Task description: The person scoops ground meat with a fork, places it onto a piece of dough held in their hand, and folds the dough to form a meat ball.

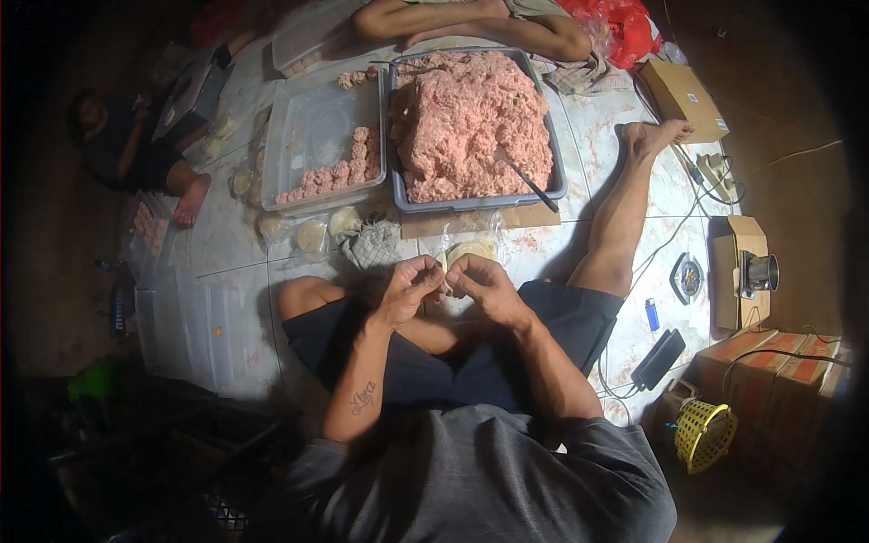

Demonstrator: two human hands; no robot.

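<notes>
My left hand and my right hand meet above my lap, fingertips pinched together. Between them is a small pale dumpling wrapper, mostly hidden by the fingers. Just beyond lies a stack of pale round wrappers in clear plastic. Farther off, pink minced meat is heaped in a grey tray, and a spoon with a dark handle sticks out of it. On its left, a clear plastic box holds rows of small meat-filled dumplings.
Bagged wrappers and a grey cloth lie left of centre. Empty clear boxes stand farther left. On the right are a blue lighter, an ashtray, cables and a yellow basket. Other people sit at the far side and left.
</notes>
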